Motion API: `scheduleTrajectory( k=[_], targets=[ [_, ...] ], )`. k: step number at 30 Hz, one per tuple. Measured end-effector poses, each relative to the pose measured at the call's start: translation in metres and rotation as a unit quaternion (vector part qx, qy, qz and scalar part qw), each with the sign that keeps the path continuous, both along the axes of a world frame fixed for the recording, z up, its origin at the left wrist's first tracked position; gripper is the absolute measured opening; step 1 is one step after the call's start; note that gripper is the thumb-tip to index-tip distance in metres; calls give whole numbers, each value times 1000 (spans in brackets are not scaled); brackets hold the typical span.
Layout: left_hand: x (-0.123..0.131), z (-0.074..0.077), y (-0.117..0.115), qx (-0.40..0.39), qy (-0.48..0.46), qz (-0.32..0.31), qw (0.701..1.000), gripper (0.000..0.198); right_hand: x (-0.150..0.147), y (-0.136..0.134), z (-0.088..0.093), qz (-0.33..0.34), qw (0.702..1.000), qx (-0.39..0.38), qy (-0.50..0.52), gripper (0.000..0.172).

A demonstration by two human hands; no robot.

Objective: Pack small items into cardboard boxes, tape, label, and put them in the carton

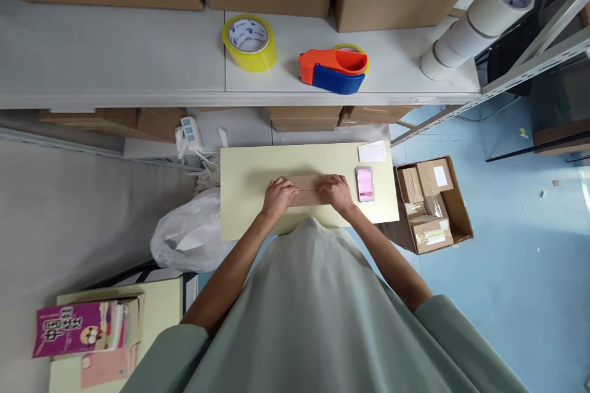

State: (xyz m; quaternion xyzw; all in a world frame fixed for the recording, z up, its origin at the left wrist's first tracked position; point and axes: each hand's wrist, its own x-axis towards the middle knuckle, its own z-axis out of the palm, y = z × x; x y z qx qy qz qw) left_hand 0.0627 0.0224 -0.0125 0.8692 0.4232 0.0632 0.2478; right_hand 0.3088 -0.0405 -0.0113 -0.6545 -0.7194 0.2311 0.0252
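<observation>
A small brown cardboard box (308, 190) lies on the pale yellow table (249, 163), a seam running lengthwise between its top flaps. At the left end, my left hand (279, 195) is closed on the box, fingers curled over its top. My right hand (338, 193) grips the opposite end the same way, fingertips near the seam. Just right of that hand lies a phone (365, 184) with a pink screen. White paper slips (372, 151) sit beyond the phone at the table's far right corner.
On the shelf (138, 55) ahead are a yellow tape roll (258, 58), an orange-and-blue tape dispenser (338, 78) and stacked white rolls (461, 40). A carton (463, 215) of small boxes stands right of the table. A white plastic bag (188, 233) and books (74, 328) are to the left.
</observation>
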Motion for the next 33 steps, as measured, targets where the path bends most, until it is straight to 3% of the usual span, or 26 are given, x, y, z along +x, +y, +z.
scheduleTrajectory(
  k=[16, 20, 23, 26, 29, 33],
  targets=[
    [-4, 7, 5, -25, -13, 3, 1000, 22, 2, -1, 14, 4, 1000, 14, 13, 28],
    [-4, 16, 6, -16, -34, 4, 999, 20, 2, -3, 22, -7, 999, 30, 37, 25],
    [0, 33, 18, 4, -61, 6, 998, 19, 7, 11, 40, -13, 997, 53, 47, 23],
    [6, 60, 41, 48, -91, 22, 994, 23, 18, 42, 71, -33, 990, 126, 50, 19],
    [14, 95, 71, 99, -129, 38, 986, 26, 34, 87, 112, -73, 969, 231, 43, 18],
    [23, 146, 103, 157, -198, 66, 965, 27, 49, 149, 163, -104, 940, 324, -1, 30]
  ],
)
